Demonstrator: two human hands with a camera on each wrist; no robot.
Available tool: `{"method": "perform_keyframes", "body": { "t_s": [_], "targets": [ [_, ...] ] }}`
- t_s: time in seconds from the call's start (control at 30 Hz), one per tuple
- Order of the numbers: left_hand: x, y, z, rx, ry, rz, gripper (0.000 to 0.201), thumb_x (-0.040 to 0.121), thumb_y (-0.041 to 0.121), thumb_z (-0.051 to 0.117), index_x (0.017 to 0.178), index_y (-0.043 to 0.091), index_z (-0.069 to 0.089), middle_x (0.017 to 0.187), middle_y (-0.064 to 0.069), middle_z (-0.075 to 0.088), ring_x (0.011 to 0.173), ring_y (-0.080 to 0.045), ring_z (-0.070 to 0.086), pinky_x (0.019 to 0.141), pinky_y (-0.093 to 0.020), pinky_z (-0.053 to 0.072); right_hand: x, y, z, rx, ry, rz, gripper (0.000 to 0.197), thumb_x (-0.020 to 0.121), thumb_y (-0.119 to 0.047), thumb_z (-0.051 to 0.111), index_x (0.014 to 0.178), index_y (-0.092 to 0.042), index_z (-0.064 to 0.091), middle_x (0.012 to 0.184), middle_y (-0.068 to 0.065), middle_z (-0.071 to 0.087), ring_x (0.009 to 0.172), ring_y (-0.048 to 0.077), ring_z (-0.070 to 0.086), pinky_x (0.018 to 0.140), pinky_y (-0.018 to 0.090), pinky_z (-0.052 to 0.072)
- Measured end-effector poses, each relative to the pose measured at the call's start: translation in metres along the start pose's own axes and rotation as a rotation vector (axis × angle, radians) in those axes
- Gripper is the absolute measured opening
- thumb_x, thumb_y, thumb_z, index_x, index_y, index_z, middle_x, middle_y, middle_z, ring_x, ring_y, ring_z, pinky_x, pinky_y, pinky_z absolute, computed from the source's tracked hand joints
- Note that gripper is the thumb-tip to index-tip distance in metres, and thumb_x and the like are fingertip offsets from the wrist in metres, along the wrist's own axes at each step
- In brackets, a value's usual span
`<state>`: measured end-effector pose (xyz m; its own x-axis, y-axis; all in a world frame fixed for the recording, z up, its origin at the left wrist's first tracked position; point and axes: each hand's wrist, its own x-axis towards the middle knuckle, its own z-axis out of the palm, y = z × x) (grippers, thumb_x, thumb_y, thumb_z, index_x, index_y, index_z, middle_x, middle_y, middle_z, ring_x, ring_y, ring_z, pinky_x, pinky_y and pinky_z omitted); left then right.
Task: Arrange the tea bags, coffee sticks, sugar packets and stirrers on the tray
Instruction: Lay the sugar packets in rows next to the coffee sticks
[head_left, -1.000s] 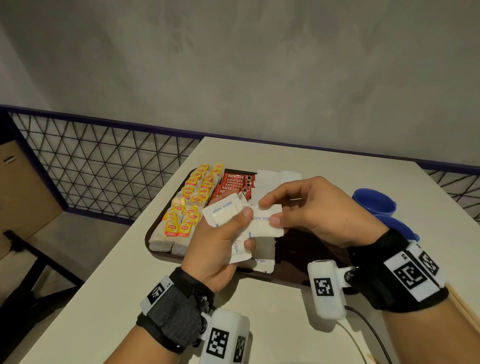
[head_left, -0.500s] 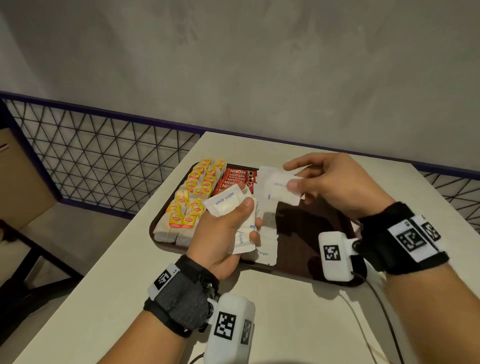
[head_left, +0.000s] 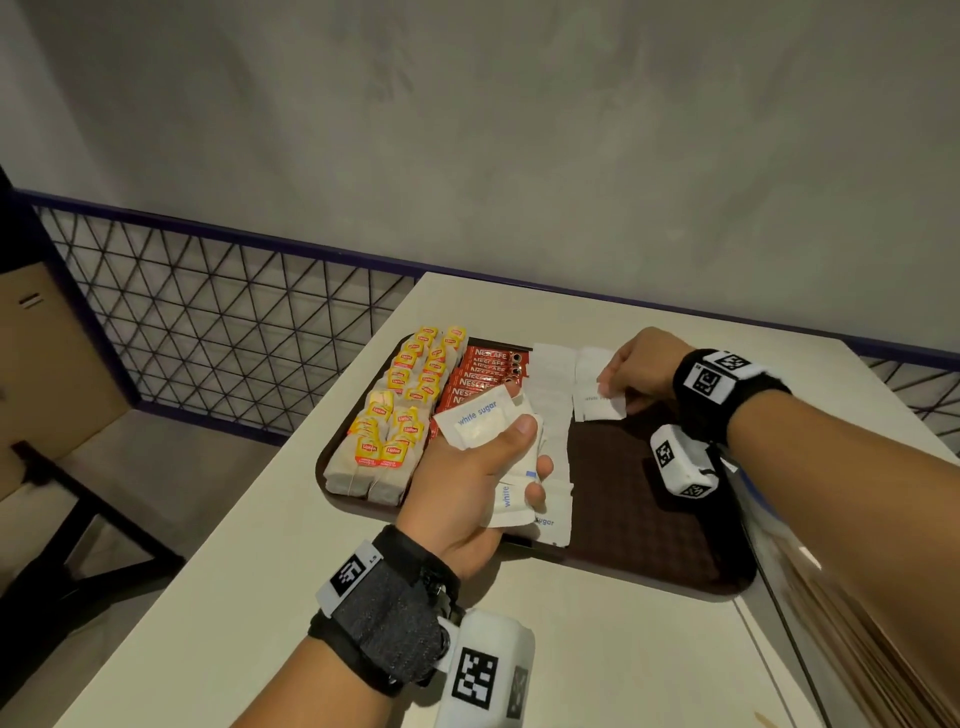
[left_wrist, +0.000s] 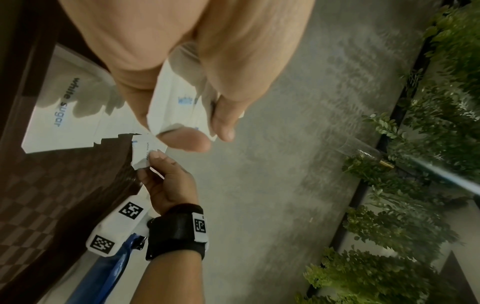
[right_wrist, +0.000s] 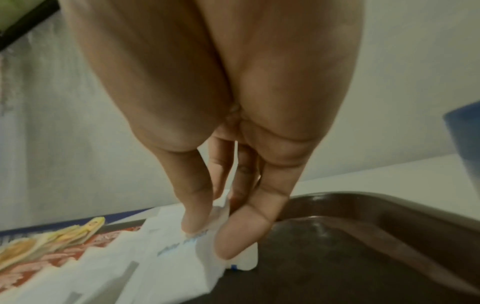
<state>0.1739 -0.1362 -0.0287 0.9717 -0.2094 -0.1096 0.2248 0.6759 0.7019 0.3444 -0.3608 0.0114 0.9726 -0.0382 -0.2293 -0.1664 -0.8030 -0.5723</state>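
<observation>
A dark brown tray (head_left: 649, 525) lies on the table. Yellow-tagged tea bags (head_left: 395, 415) fill its left side, red coffee sticks (head_left: 480, 374) lie beside them, and white sugar packets (head_left: 553, 395) run in a column further right. My left hand (head_left: 483, 467) grips a fanned bunch of sugar packets (head_left: 475, 421) above the tray's near left part. My right hand (head_left: 631, 371) pinches a single sugar packet (head_left: 597, 402) low over the tray's far right part, beside the column. In the right wrist view the fingertips (right_wrist: 194, 222) squeeze that packet (right_wrist: 241, 259) against the tray floor.
A blue plastic item (left_wrist: 109, 273) shows by my right wrist in the left wrist view. A stack of thin wooden sticks (head_left: 852, 649) lies along the table's right edge. A black wire railing (head_left: 223, 332) stands left of the table.
My right hand carried one sugar packet away from the left hand's bunch, up and right, then down to the tray's far right part. The left hand kept its bunch and hardly moved.
</observation>
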Motion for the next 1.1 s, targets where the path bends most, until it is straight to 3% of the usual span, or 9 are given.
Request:
{"method": "perform_keyframes", "body": {
  "t_s": [0.13, 0.23, 0.4, 0.53, 0.67, 0.77, 0.9, 1.0, 1.1],
  "targets": [
    [0.0, 0.001, -0.002, 0.007, 0.021, -0.003, 0.042, 0.09, 0.011, 0.073, 0.128, 0.027, 0.064, 0.107, -0.021, 0.058, 0.063, -0.023, 0.063, 0.063, -0.036, 0.047, 0.013, -0.003, -0.002, -0.073, 0.029, 0.038, 0.021, 0.077, -0.007, 0.085, 0.096, -0.003, 0.077, 0.085, 0.013, 0.077, 0.072, 0.026, 0.078, 0.062, 0.036, 0.065],
    [0.0, 0.001, 0.0, 0.0, 0.031, -0.013, 0.042, 0.088, 0.014, 0.075, 0.127, 0.026, 0.064, 0.105, -0.021, 0.058, 0.061, -0.023, 0.062, 0.061, -0.034, 0.047, 0.017, -0.002, -0.003, -0.096, 0.027, 0.063, 0.023, 0.078, -0.01, 0.087, 0.096, -0.003, 0.075, 0.09, 0.016, 0.076, 0.075, 0.029, 0.078, 0.065, 0.04, 0.066],
    [0.001, 0.001, 0.001, -0.034, 0.034, -0.08, 0.045, 0.082, 0.022, 0.082, 0.125, 0.025, 0.07, 0.104, -0.02, 0.058, 0.072, -0.028, 0.063, 0.055, -0.031, 0.049, 0.019, -0.006, -0.001, -0.123, 0.035, 0.088, 0.026, 0.081, -0.014, 0.087, 0.092, 0.005, 0.073, 0.082, 0.017, 0.075, 0.062, 0.025, 0.074, 0.047, 0.025, 0.056],
    [0.0, 0.003, 0.002, -0.055, 0.033, -0.102, 0.045, 0.084, 0.026, 0.081, 0.127, 0.026, 0.069, 0.108, -0.021, 0.056, 0.069, -0.028, 0.064, 0.054, -0.031, 0.05, 0.018, -0.007, 0.002, -0.199, 0.031, 0.083, 0.038, 0.079, -0.025, 0.089, 0.098, 0.006, 0.077, 0.088, 0.021, 0.078, 0.081, 0.035, 0.077, 0.08, 0.048, 0.065],
    [-0.001, 0.005, 0.004, -0.081, 0.041, -0.113, 0.042, 0.082, 0.027, 0.08, 0.123, 0.02, 0.073, 0.106, -0.02, 0.058, 0.075, -0.031, 0.065, 0.049, -0.029, 0.051, 0.01, -0.013, -0.002, -0.28, 0.075, 0.072, 0.044, 0.083, -0.033, 0.085, 0.103, 0.005, 0.076, 0.092, 0.02, 0.077, 0.075, 0.031, 0.07, 0.083, 0.045, 0.064],
    [-0.003, 0.007, 0.007, -0.124, 0.0, -0.135, 0.033, 0.087, 0.026, 0.073, 0.118, 0.012, 0.073, 0.102, -0.02, 0.059, 0.075, -0.031, 0.064, 0.049, -0.028, 0.051, -0.004, -0.026, -0.016, -0.189, 0.114, 0.058, 0.04, 0.089, -0.032, 0.081, 0.104, 0.004, 0.072, 0.08, 0.016, 0.071, 0.068, 0.03, 0.064, 0.067, 0.041, 0.062],
    [-0.004, 0.008, 0.005, -0.252, -0.082, -0.154, 0.044, 0.085, 0.015, 0.051, 0.125, 0.012, 0.069, 0.104, -0.022, 0.065, 0.08, -0.038, 0.061, 0.054, -0.033, 0.054, -0.046, -0.049, -0.027, 0.047, 0.155, -0.129, 0.02, 0.094, -0.028, 0.074, 0.097, -0.009, 0.072, 0.099, 0.007, 0.074, 0.079, 0.021, 0.068, 0.058, 0.031, 0.055],
    [-0.006, 0.009, 0.005, -0.265, -0.123, -0.156, 0.052, 0.081, 0.014, 0.045, 0.128, 0.014, 0.069, 0.11, -0.025, 0.068, 0.083, -0.042, 0.063, 0.057, -0.036, 0.056, -0.097, -0.057, -0.018, 0.178, 0.09, -0.278, 0.009, 0.093, -0.028, 0.074, 0.094, -0.019, 0.076, 0.092, -0.007, 0.075, 0.08, 0.014, 0.069, 0.063, 0.029, 0.058],
    [-0.006, 0.008, 0.007, -0.2, -0.12, -0.133, 0.043, 0.093, 0.011, 0.042, 0.131, 0.01, 0.063, 0.112, -0.028, 0.071, 0.086, -0.043, 0.066, 0.055, -0.036, 0.058, -0.138, -0.052, -0.001, 0.211, 0.027, -0.413, 0.006, 0.09, -0.031, 0.078, 0.094, -0.027, 0.077, 0.091, -0.006, 0.076, 0.073, 0.009, 0.067, 0.064, 0.027, 0.059]
  ]
}}
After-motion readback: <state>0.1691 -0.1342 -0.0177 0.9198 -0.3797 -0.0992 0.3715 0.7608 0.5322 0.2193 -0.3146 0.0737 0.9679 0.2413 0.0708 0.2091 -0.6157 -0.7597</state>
